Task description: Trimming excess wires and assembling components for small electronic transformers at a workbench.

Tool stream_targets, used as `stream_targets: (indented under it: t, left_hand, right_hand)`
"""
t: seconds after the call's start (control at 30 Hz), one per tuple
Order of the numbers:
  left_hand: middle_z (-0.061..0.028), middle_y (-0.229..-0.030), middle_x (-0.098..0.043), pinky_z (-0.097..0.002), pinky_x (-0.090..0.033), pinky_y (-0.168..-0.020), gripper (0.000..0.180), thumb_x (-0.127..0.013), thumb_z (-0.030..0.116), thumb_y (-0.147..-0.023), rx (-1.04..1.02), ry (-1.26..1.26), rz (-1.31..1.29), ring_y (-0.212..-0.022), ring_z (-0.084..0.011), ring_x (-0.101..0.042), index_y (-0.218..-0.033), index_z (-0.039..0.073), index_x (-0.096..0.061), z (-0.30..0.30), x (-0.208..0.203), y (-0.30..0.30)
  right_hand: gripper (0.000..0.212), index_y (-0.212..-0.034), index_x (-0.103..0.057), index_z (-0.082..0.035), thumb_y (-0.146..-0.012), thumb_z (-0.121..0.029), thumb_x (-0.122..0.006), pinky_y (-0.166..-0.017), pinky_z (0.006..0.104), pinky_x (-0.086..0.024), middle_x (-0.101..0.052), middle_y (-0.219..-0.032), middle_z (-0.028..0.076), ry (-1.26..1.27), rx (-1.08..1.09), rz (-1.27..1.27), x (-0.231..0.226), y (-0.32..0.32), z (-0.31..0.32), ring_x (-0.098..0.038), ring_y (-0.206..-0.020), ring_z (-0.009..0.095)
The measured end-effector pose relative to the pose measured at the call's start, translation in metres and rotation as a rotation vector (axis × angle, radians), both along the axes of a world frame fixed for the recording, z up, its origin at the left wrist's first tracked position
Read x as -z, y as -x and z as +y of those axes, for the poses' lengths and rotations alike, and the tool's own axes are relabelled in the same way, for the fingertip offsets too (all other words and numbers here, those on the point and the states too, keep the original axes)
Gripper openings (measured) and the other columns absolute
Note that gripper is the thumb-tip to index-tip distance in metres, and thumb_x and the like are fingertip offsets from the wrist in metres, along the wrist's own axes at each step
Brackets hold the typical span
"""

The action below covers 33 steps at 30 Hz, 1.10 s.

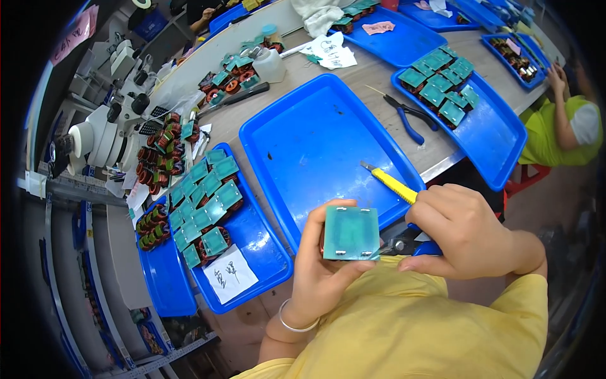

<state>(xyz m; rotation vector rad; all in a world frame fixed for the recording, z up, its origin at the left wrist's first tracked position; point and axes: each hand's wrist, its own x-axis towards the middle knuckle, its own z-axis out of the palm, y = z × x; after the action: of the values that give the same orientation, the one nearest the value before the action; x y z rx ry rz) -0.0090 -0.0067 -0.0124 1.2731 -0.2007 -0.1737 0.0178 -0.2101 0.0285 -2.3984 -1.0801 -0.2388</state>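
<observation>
My left hand [312, 284] is closed around a coil part with a square green board [351, 232]. The board faces up, with shiny solder pins near its corners; the copper coil beneath is mostly hidden. My right hand [470, 237] grips blue-handled cutting pliers [426, 248], whose jaws are at the board's lower right corner. In the same hand is a yellow utility knife [394, 184], its tip pointing away over the large blue tray [303, 145]. Whether the jaws touch a pin I cannot tell.
At left, a blue tray [262, 252] bears several green-board coils [201, 218] and a paper note [230, 275]. Another blue tray [489, 136] with such parts stands at right. Black-and-blue pliers [410, 120] lie between trays. A person in a green top [562, 132] sits far right.
</observation>
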Motion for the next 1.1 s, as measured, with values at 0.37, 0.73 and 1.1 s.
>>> stream_targets:
  t: [0.37,0.73,1.1]
  left_hand:
    - [-0.0127,-0.106,-0.051,-0.0298,-0.047,-0.074,0.073,-0.064,0.032,-0.081,0.214,0.453,0.263,-0.092,-0.0196,-0.055,-0.133,0.0,-0.024,0.0,0.014,-0.005]
    - [-0.0111,-0.118,-0.045,-0.0326,-0.043,-0.081,0.052,-0.07,0.015,-0.073,-0.507,-0.946,-0.3,-0.102,-0.0226,-0.049,-0.119,0.004,-0.048,0.067,0.036,-0.023]
    - [-0.0158,-0.121,-0.04,-0.0432,-0.031,-0.094,0.058,-0.074,0.01,-0.065,-0.793,-1.688,-0.105,-0.114,-0.0343,-0.036,-0.116,0.008,-0.047,0.17,0.075,0.011]
  right_hand:
    - [0.05,-0.092,-0.051,0.001,-0.066,-0.033,-0.077,-0.058,0.0297,-0.046,-0.055,-0.081,0.012,-0.378,0.075,0.372,0.005,-0.013,0.015,-0.058,-0.065,0.023]
    - [0.038,-0.075,-0.042,-0.007,-0.057,-0.007,-0.076,-0.061,0.0218,-0.038,-0.059,-0.093,0.007,-0.603,0.471,0.466,0.031,-0.02,-0.034,-0.045,-0.065,0.008]
    - [0.042,-0.088,-0.055,0.003,-0.065,-0.025,-0.076,-0.058,0.0289,-0.044,-0.057,-0.073,0.008,-0.503,1.188,-0.134,0.086,-0.115,-0.224,-0.054,-0.065,0.014]
